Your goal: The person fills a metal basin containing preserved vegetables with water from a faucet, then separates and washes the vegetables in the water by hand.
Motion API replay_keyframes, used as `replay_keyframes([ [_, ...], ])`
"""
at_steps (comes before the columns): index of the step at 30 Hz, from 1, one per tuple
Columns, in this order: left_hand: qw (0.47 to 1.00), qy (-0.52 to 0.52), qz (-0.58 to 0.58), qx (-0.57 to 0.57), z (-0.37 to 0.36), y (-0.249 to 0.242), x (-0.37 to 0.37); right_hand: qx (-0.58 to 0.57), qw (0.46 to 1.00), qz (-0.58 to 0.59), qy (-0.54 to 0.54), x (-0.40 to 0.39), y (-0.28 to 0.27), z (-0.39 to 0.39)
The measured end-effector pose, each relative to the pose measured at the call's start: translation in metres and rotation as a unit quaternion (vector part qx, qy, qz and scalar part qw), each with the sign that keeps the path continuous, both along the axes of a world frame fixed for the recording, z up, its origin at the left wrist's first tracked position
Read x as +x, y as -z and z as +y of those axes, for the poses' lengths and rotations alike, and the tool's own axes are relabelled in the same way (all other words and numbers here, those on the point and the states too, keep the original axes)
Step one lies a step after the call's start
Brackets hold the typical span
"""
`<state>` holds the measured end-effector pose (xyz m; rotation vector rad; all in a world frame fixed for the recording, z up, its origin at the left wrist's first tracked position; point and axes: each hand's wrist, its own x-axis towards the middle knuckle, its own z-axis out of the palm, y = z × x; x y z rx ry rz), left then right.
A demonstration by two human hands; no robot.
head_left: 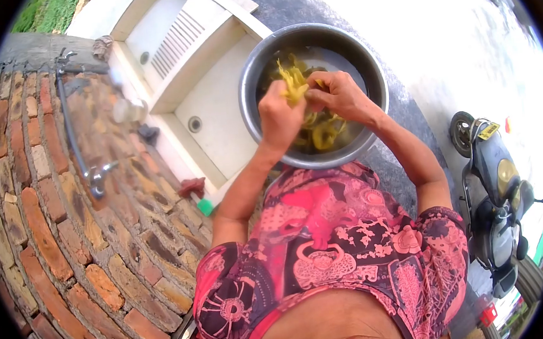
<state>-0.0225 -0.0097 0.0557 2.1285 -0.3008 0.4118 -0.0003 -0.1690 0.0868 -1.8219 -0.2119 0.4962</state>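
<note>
A large round metal basin holds water and limp yellow-green leafy vegetables, which look like pickled greens. Above the water, my left hand is closed around a bunch of the greens, their pale yellow ends sticking up past the fingers. My right hand meets it from the other side, with thumb and fingers pinched on the same bunch. Part of what lies between the two hands is hidden by the fingers. More greens float below and behind them in the basin.
Left of the basin is a pale sink with a ribbed washboard. A brick wall carries a pipe and tap. Cloths and a green-capped item lie on the sink edge. A scooter stands at the right.
</note>
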Motion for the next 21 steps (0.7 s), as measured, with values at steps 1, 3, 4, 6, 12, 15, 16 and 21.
replay_keyframes([
  [1,0.998,0.006,0.063,-0.031,0.001,0.001,0.001,0.000,1.000,0.002,0.001,-0.001,0.002,0.000],
  [3,0.990,0.015,0.125,-0.062,0.001,0.002,0.003,0.017,1.000,0.013,0.009,0.000,0.007,-0.001],
  [4,0.986,0.027,0.146,-0.072,0.001,0.002,0.003,0.017,1.000,0.014,0.010,-0.001,0.011,-0.001],
  [6,0.981,0.039,0.169,-0.081,0.000,0.006,0.004,-0.013,0.999,-0.041,0.002,-0.003,0.018,-0.001],
  [12,0.873,0.067,0.398,-0.275,0.003,0.019,0.001,-0.054,0.969,-0.240,0.027,-0.010,0.033,0.007],
  [15,0.812,0.097,0.435,-0.377,0.009,0.018,-0.002,-0.051,0.973,-0.209,0.079,-0.004,0.033,0.003],
  [16,0.774,0.109,0.431,-0.452,0.010,0.012,-0.002,-0.047,0.982,-0.136,0.124,0.001,0.035,-0.002],
  [21,0.676,0.074,0.350,-0.644,0.041,0.005,0.011,0.237,0.930,0.076,0.269,0.019,0.039,-0.056],
])
